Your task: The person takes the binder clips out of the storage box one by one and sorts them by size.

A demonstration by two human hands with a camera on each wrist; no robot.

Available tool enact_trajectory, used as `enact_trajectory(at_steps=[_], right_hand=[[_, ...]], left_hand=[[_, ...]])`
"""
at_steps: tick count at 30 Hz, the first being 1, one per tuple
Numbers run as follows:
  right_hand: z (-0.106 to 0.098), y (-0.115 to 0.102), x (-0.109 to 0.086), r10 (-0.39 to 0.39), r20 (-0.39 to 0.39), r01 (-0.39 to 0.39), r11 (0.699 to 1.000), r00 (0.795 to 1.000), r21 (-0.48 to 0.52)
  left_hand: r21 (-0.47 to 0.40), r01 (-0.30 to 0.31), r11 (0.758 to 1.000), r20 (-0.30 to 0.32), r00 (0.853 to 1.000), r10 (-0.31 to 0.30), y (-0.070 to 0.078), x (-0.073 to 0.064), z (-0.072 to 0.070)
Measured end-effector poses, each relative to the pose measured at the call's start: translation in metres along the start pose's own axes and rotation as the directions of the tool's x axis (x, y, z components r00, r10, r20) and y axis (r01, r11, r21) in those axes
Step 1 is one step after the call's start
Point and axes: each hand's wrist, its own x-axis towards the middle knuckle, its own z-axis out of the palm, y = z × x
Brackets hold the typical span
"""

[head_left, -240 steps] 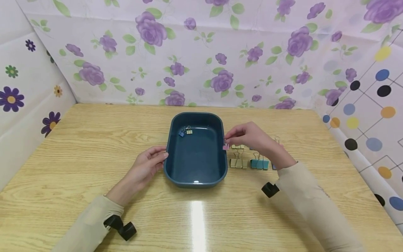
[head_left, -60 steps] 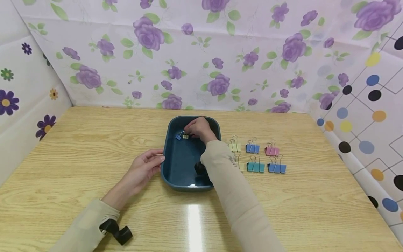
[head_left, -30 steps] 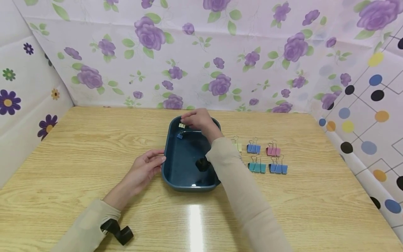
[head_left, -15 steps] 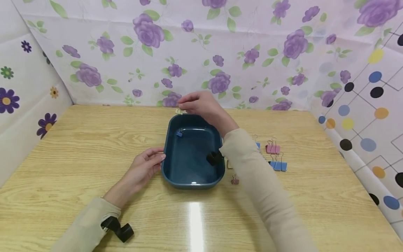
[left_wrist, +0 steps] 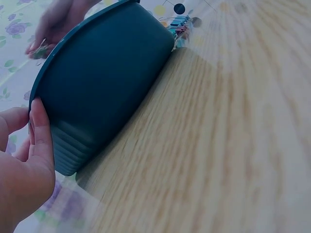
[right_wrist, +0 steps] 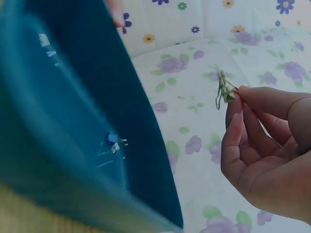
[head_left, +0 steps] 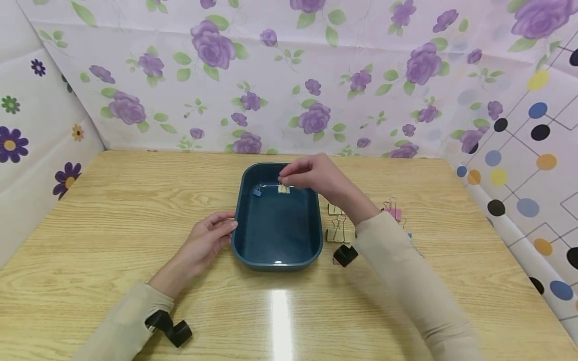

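A dark blue-green plastic bin (head_left: 277, 228) stands on the table. My left hand (head_left: 205, 243) holds its left wall; in the left wrist view the thumb and fingers (left_wrist: 41, 128) pinch the rim. Between the thumb and fingertips of my right hand (head_left: 322, 178) is a small yellow binder clip (head_left: 283, 189), gripped by its wire handle. The right wrist view shows this yellow clip (right_wrist: 228, 93) raised above the bin's rim. One small blue binder clip (head_left: 257, 191) lies on the bin floor near the back left corner.
Right of the bin lie larger binder clips: two yellow ones, the nearer a wide yellow clip (head_left: 338, 235), and a pink one (head_left: 394, 213). My right forearm covers others. A small pink clip (head_left: 336, 260) is mostly hidden behind the black wrist mount (head_left: 345, 254).
My right hand, earlier with a small pink clip, took the small yellow clip from the bin, lifted it over the back rim and carried it rightward. My left hand kept its hold.
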Motion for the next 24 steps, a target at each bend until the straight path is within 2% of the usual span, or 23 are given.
enact_trajectory(at_steps=[10, 20, 24], right_hand=[[-0.014, 0.027, -0.032, 0.068, 0.027, -0.066, 0.995, 0.997, -0.076], [-0.033, 0.054, -0.051, 0.109, 0.005, -0.109, 0.993, 0.994, -0.044], [-0.038, 0.062, -0.056, 0.138, -0.012, -0.139, 0.988, 0.99, -0.066]], left_hand=[[0.0, -0.003, 1.0, -0.001, 1.0, 0.003, -0.001, 0.0, 0.0], [0.0, -0.003, 1.0, 0.0, 1.0, 0.003, -0.001, -0.001, -0.001], [-0.005, -0.001, 1.0, 0.0, 1.0, 0.001, -0.001, 0.0, 0.0]])
